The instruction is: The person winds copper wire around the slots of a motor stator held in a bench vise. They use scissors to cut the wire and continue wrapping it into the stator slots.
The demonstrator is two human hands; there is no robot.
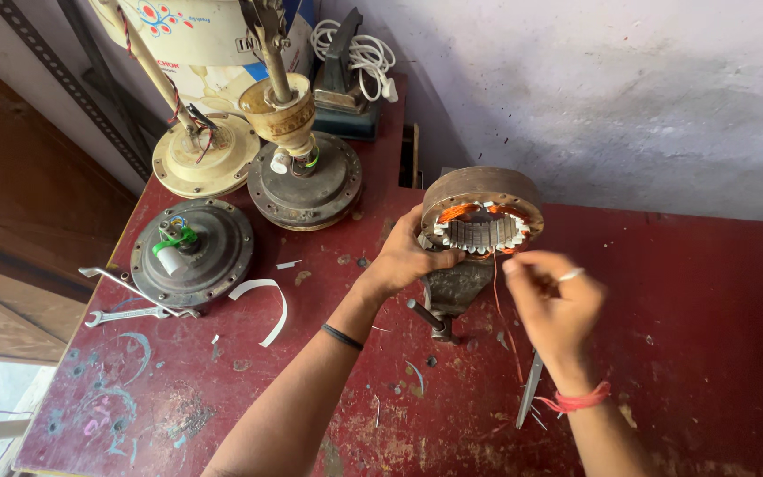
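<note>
Fig.: We wind copper wire (pixel 498 300) into a stator (pixel 482 219) clamped in a vise (pixel 450 291) on the desk (pixel 691 300).
L hand (pixel 404 261) grips stator rim; R hand (pixel 551 296) pinches wire. Keep wire taut, seat each turn w/o kinks.

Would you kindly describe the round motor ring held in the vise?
The motor ring is a rusty brown metal band, standing tilted, with pale slot liners and orange copper wire inside. A grey vise grips it from below. The left hand steadies its rim; the right hand pinches a thin wire hanging from it.
</note>
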